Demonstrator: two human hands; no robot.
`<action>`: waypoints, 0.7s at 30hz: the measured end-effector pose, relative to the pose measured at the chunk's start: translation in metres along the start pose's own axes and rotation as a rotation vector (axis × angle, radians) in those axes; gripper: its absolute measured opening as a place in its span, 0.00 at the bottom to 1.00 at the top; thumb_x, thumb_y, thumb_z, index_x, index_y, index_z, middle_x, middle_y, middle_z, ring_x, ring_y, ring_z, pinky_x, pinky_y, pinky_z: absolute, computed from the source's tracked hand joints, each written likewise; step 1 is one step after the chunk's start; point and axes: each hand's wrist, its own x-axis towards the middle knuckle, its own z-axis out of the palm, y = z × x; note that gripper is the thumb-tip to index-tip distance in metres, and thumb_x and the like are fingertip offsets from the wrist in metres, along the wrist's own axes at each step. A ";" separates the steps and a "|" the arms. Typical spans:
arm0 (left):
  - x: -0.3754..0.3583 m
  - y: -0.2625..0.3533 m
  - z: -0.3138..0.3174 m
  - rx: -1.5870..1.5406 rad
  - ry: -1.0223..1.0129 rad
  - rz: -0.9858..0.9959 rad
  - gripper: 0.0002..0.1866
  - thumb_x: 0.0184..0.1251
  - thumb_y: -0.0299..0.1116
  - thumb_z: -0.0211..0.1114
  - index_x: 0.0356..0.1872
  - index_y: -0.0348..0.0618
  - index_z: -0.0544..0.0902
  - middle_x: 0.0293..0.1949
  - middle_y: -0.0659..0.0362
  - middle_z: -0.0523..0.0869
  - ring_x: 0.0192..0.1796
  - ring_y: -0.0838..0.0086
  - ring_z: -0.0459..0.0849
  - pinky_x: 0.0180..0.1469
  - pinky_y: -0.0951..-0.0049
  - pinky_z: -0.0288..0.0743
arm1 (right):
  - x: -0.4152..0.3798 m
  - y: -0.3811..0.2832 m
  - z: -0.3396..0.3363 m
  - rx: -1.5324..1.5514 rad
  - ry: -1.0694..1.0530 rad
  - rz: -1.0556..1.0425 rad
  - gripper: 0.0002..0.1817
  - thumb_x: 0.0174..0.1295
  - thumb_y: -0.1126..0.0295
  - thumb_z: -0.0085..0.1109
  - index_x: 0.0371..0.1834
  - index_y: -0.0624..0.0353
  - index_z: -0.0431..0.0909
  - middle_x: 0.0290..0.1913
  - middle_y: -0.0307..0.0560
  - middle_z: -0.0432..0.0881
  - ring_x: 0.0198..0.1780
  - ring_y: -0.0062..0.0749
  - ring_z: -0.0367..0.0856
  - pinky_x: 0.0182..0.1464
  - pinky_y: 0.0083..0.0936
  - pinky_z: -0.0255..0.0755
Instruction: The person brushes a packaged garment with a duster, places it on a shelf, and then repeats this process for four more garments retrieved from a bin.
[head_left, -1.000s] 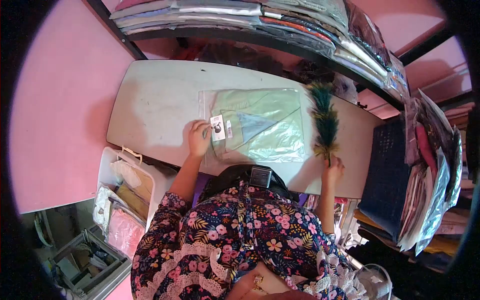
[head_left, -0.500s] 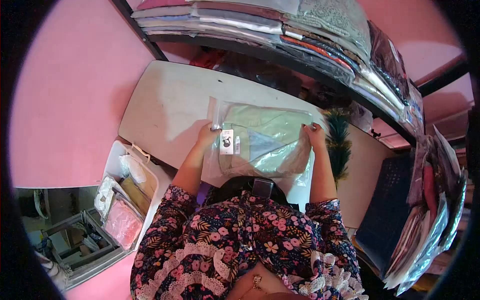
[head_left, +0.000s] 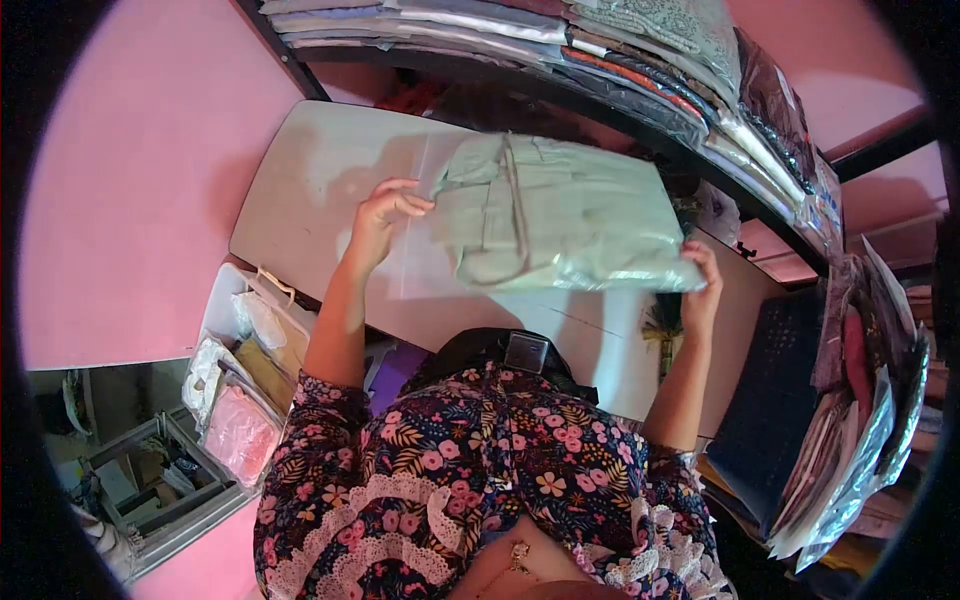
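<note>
A folded pale green garment [head_left: 590,215] in a clear plastic bag is raised over the table, its plain side without the tag facing the camera. At its lower right corner my right hand [head_left: 703,280] is closed on the bag. My left hand [head_left: 385,215] is at the left end, its fingers bent and touching the clear, empty part of the bag near its edge; whether they pinch the film is hard to make out. The bag's right end is slightly blurred.
The pale table [head_left: 290,215] lies beneath. Bagged clothes [head_left: 640,70] fill a dark-framed shelf behind. At left stands a white bin [head_left: 225,300] with packets; a dark blue textile [head_left: 765,400] and more bagged clothes [head_left: 850,440] are at right. A green tinsel-like plant [head_left: 664,325] is partly covered.
The bagged garment has been turned over, hiding its white tag and blue patch, and moved up and to the right. My hands have spread farther apart.
</note>
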 end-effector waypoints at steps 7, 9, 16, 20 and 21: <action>-0.114 -0.050 0.044 0.325 0.104 -0.451 0.16 0.53 0.18 0.61 0.44 0.44 0.82 0.48 0.49 0.81 0.54 0.61 0.78 0.49 0.68 0.75 | -0.153 0.069 -0.013 -0.805 0.343 0.430 0.25 0.49 0.78 0.61 0.54 0.60 0.72 0.51 0.58 0.76 0.55 0.52 0.71 0.58 0.41 0.64; -0.131 -0.051 0.050 0.275 0.208 -0.718 0.14 0.56 0.24 0.64 0.45 0.42 0.81 0.44 0.49 0.83 0.46 0.62 0.82 0.45 0.70 0.77 | -0.185 0.082 -0.012 -0.836 0.175 0.564 0.27 0.51 0.71 0.61 0.56 0.62 0.70 0.49 0.61 0.76 0.52 0.55 0.73 0.55 0.42 0.67; -0.127 -0.041 0.062 0.143 0.031 -0.855 0.11 0.61 0.31 0.62 0.42 0.36 0.79 0.29 0.57 0.82 0.30 0.75 0.80 0.32 0.75 0.74 | -0.178 0.094 0.012 -0.453 0.145 0.561 0.24 0.56 0.67 0.56 0.56 0.64 0.69 0.41 0.64 0.79 0.41 0.57 0.79 0.43 0.43 0.73; -0.137 -0.049 0.063 -0.178 -0.049 -1.068 0.12 0.56 0.28 0.65 0.40 0.34 0.79 0.29 0.55 0.83 0.28 0.73 0.82 0.31 0.74 0.76 | -0.171 0.067 0.068 -0.496 0.062 0.507 0.20 0.61 0.72 0.51 0.57 0.62 0.67 0.31 0.55 0.81 0.31 0.49 0.80 0.37 0.39 0.74; -0.142 -0.053 0.066 -0.220 0.011 -1.093 0.11 0.56 0.27 0.65 0.39 0.34 0.79 0.29 0.56 0.83 0.27 0.75 0.81 0.30 0.75 0.76 | -0.172 0.053 0.081 -0.435 -0.077 0.369 0.20 0.61 0.71 0.50 0.58 0.60 0.67 0.31 0.57 0.81 0.31 0.50 0.81 0.36 0.40 0.74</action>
